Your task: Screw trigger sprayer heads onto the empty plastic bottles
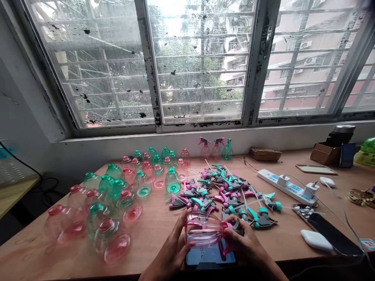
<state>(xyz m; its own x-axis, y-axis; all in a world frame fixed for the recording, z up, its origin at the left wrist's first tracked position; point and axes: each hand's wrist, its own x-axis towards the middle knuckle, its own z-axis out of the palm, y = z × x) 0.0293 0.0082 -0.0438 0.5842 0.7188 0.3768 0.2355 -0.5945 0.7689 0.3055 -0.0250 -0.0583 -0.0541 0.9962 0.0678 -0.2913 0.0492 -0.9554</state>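
Note:
A clear pink spray bottle lies sideways in front of me, its base toward the left. Around the base end is my left hand, closed on the bottle. My right hand pinches the pink and grey spray head at the bottle's neck; how far it is screwed on I cannot tell. Below them a lit phone lies near the table's front edge, partly hidden. Just beyond my hands spreads a heap of pink, teal and grey spray heads with thin tubes.
Several headless pink and green bottles stand at the left. Three bottles with spray heads stand by the wall. At the right are a power strip with cables, a dark phone, a white case and a cardboard box.

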